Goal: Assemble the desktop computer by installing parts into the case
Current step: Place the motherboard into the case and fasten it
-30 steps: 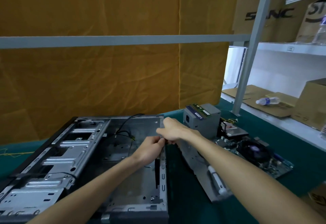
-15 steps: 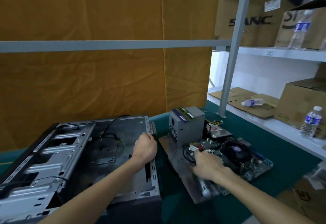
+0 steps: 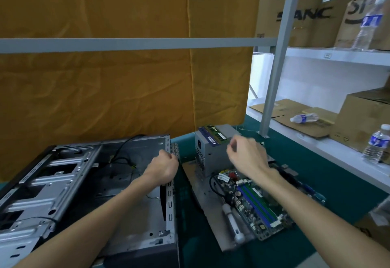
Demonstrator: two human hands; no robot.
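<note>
Green-covered table [image 3: 329,185], bearing an open computer case [image 3: 69,185] on its side at left and a flat metal panel [image 3: 202,196] just right of it. On that panel, a grey power supply [image 3: 211,151] upright, a motherboard [image 3: 259,200] and a white-handled screwdriver [image 3: 233,223]. Further right, a white shelf [image 3: 329,151] with cardboard boxes [image 3: 363,118], flattened cardboard [image 3: 295,118] and water bottles [image 3: 376,143].

Bare matt metal case [image 3: 84,183], wrinkled orange cloth backdrop [image 3: 105,88], cardboard boxes [image 3: 306,14].
</note>
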